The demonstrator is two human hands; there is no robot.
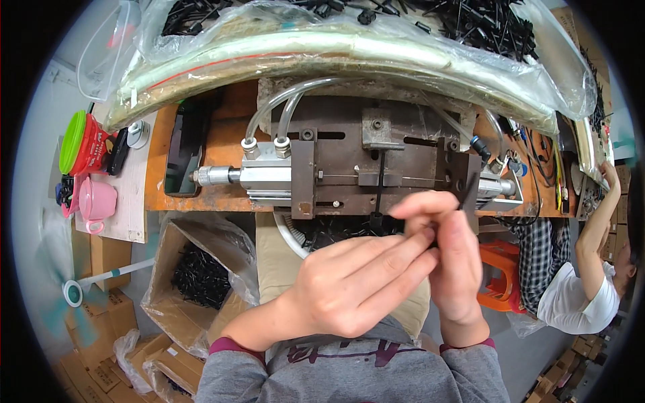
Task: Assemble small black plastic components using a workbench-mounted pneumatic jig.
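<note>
My left hand [363,279] and my right hand [455,275] meet in front of the fixture, fingers closed together around a slender black plastic part [470,193]. One end of it sticks up past my right fingers; its middle is hidden by them. Behind my hands lies a dark metal fixture [329,151] on the bench. Another thin black part [381,178] stands across its middle, below a small metal block [377,131]. Thin pins reach toward it from a left air cylinder [265,181] and a right air cylinder [494,190].
A plastic-lined heap of black parts [470,30] spans the back. An open carton [164,269] of black parts stands at lower left. A phone-like black slab [183,151], pink cup [99,201] and red-green tub [84,144] are left. A co-worker [578,295] sits right by an orange stool [498,279].
</note>
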